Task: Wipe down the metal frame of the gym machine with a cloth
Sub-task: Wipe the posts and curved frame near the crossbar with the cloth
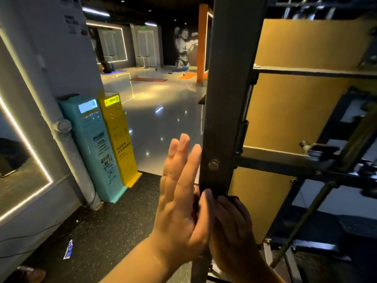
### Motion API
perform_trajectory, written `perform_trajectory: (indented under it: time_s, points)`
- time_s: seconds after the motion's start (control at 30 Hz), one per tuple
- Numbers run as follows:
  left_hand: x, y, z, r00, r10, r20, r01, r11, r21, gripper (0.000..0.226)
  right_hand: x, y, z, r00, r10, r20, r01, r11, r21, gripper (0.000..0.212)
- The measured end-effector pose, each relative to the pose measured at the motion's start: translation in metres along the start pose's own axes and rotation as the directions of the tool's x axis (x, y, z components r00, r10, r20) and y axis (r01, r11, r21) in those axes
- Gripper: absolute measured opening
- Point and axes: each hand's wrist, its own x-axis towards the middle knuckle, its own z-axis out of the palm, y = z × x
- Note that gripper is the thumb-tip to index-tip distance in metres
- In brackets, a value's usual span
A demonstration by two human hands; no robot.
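Note:
The gym machine's dark metal upright post (226,94) runs down the middle of the view, with a bolt (214,165) on its front face. My left hand (179,193) lies flat against the post's left side, fingers straight and pointing up, thumb across the front face. A dark cloth (196,203) shows as a sliver between that palm and the post, and again at my right fingertips. My right hand (234,229), in shadow, wraps over the post's front from the right just below the left thumb, its fingers curved on the cloth.
Yellow panels (302,41) and black cross bars (285,170) of the machine fill the right side. A teal kiosk (95,148) and a yellow kiosk (120,139) stand by the left wall. A small tube (69,249) lies on the dark speckled floor. A glossy floor with mats stretches behind.

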Motion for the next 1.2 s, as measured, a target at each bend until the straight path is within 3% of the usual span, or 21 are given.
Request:
perform_trajectory:
  time_s: [0.07,0.13,0.23,0.33,0.47,0.5,0.57,0.63,0.8,0.93,1.1,1.2]
  points:
    - [0.030,-0.008,-0.014,0.934,0.334,0.131,-0.351,0.926,0.141,0.059,0.012,-0.006,-0.007,0.994,0.089,0.066,-0.091,0.996,0.016,0.051]
    - [0.063,-0.018,-0.025,0.767,0.519,0.378,-0.614,0.765,0.194,0.047,0.026,-0.017,-0.008,0.977,0.205,0.058,-0.204,0.978,-0.035,0.045]
    - [0.093,-0.035,-0.030,0.566,0.596,0.569,-0.788,0.595,0.161,0.042,0.024,-0.038,0.006,0.939,0.342,0.035,-0.338,0.936,-0.097,0.046]
    - [0.100,-0.053,-0.025,0.477,0.669,0.570,-0.868,0.459,0.188,0.043,-0.022,-0.055,0.020,0.934,0.343,0.104,-0.314,0.922,-0.225,0.064]
    - [0.093,-0.059,-0.017,0.487,0.708,0.512,-0.871,0.436,0.225,0.044,-0.051,-0.068,0.022,0.902,0.406,0.148,-0.363,0.898,-0.248,0.087]
    - [0.092,-0.059,-0.017,0.487,0.709,0.510,-0.871,0.438,0.223,0.045,-0.042,-0.068,0.021,0.888,0.439,0.135,-0.405,0.887,-0.224,0.083]
    - [0.091,-0.059,-0.018,0.489,0.703,0.516,-0.868,0.453,0.206,0.047,-0.012,-0.068,0.022,0.864,0.500,0.061,-0.482,0.856,-0.184,0.057]
    - [0.092,-0.058,-0.020,0.504,0.696,0.511,-0.855,0.485,0.184,0.047,0.017,-0.069,0.026,0.836,0.549,-0.015,-0.544,0.823,-0.162,0.048]
    - [0.086,-0.056,-0.015,0.536,0.693,0.482,-0.836,0.515,0.189,0.048,-0.021,-0.068,0.032,0.862,0.506,0.033,-0.494,0.852,-0.175,0.044]
    - [0.077,-0.055,-0.008,0.549,0.700,0.457,-0.834,0.490,0.253,0.047,-0.067,-0.081,0.028,0.820,0.563,0.109,-0.551,0.826,-0.118,0.046]
    - [0.084,-0.059,-0.012,0.499,0.710,0.497,-0.865,0.439,0.243,0.051,0.009,-0.072,0.023,0.717,0.691,-0.088,-0.685,0.723,0.095,0.044]
    - [0.087,-0.060,-0.015,0.471,0.722,0.507,-0.881,0.415,0.226,0.049,0.025,-0.078,0.030,0.700,0.708,-0.097,-0.695,0.706,0.138,0.048]
